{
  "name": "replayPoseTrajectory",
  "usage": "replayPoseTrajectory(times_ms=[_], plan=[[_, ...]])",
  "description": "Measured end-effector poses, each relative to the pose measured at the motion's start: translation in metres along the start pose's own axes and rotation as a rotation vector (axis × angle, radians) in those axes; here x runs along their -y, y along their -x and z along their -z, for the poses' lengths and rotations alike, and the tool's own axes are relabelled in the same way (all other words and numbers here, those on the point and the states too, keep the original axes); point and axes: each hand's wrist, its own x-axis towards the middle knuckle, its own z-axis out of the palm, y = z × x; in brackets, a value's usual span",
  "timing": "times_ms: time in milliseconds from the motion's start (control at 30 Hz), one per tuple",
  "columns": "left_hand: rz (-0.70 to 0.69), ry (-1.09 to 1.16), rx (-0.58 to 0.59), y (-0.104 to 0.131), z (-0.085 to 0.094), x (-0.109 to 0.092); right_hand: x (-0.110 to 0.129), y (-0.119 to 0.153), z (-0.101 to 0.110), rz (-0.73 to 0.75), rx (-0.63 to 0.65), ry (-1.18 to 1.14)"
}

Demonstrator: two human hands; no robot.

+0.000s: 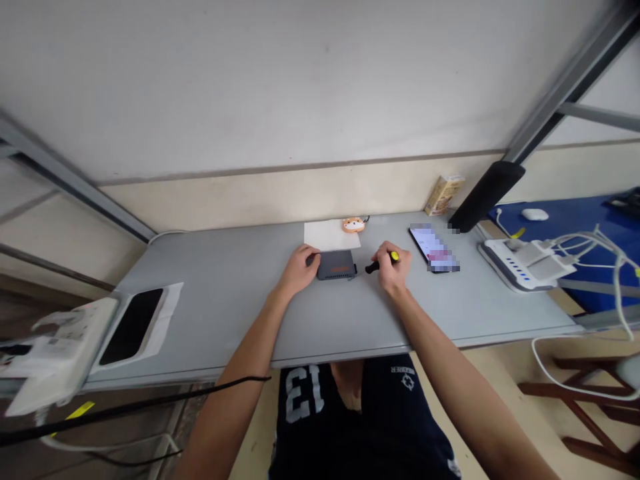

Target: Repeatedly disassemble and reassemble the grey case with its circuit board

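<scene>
A small flat dark-grey box (335,265) with a row of slots along its front side and an orange mark on top lies on the grey tabletop (240,307). My left hand (300,268) is closed on its left end, fingers curled at the edge. In my right hand (393,267) is a screwdriver (371,268) with a black and yellow handle, gripped in a fist. Its thin shaft points left, toward the box's right end. Whether the tip touches the box I cannot tell. Behind the box lie a white sheet of paper (323,235) and an orange animal-faced case (353,225).
A lit phone (433,247) lies to the right, near a power strip (520,267) with chargers and cables. A small carton (443,195) stands at the wall beside a black padded post (487,195). At left are a dark phone (133,327) and a white socket block (75,347).
</scene>
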Motion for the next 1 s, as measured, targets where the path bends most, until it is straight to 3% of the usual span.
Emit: replayPoseTrajectory(times_ms=[233,433,633,767,1000], plan=[[-0.046,0.031,-0.049,0.002,-0.001,-0.001,0.001,0.003,0.002,0.163,-0.062,0.066],[-0.122,-0.022,-0.1,0.001,0.001,-0.012,0.002,0.003,0.002,0.151,-0.017,0.087],[-0.157,-0.031,-0.144,0.001,0.003,-0.017,0.0,0.003,0.003,0.137,-0.064,0.077],[-0.166,-0.035,-0.15,0.001,0.003,-0.018,0.003,0.007,-0.004,0.094,0.023,0.049],[-0.174,-0.033,-0.121,0.001,0.004,-0.019,0.016,0.017,-0.021,0.129,0.298,0.029]])
